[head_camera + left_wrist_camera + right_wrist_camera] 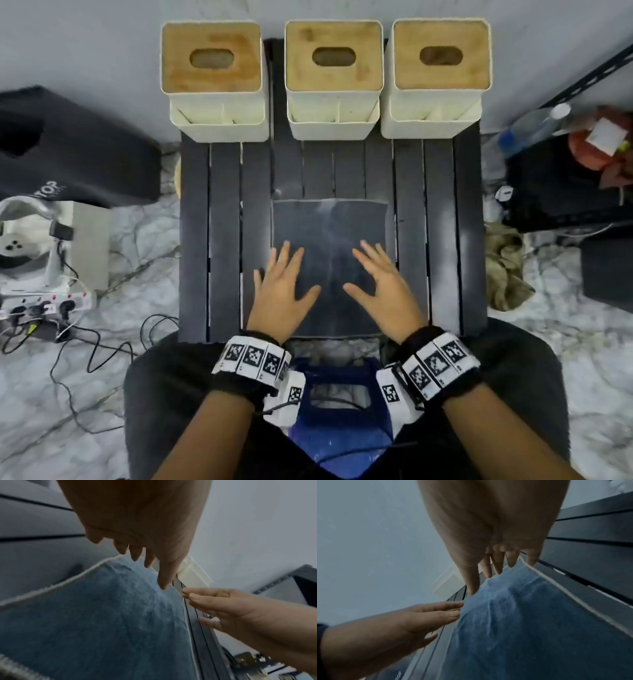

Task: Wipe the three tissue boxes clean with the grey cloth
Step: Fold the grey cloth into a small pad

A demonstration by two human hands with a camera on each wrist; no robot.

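Both hands lay flat, fingers spread, holding nothing: the left hand point(284, 284) and right hand point(383, 284) rested on the grey cloth point(330, 236). Bunching it into one palm would serve best. Beyond the fingertips stood three tissue boxes point(334, 78), untouched.

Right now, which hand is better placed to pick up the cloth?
Neither clearly. The left hand and right hand both lie open and flat on the cloth, mirrored about its middle. The boxes stand equally far beyond them.
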